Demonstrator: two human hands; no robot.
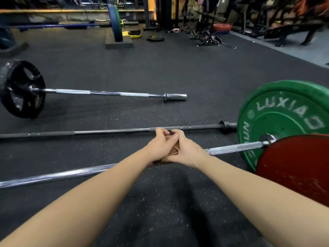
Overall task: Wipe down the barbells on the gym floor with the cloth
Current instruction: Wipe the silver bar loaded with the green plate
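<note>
Nearest chrome barbell [53, 175] running in from the left, my left hand [158, 147] curled round the brown cloth [175, 150] over its shaft, my right hand [187, 151] gripping the same cloth, green plate [284, 122] at the right.

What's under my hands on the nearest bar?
A brown cloth shows between the left hand and right hand, both holding it on the chrome barbell. The bar's stretch beneath them is covered.

Dim indoor light. Glare streaks the chrome bar [53, 176]; a soft shadow darkens the near floor [185, 196]. Edges bend; the far background is blurred.
</note>
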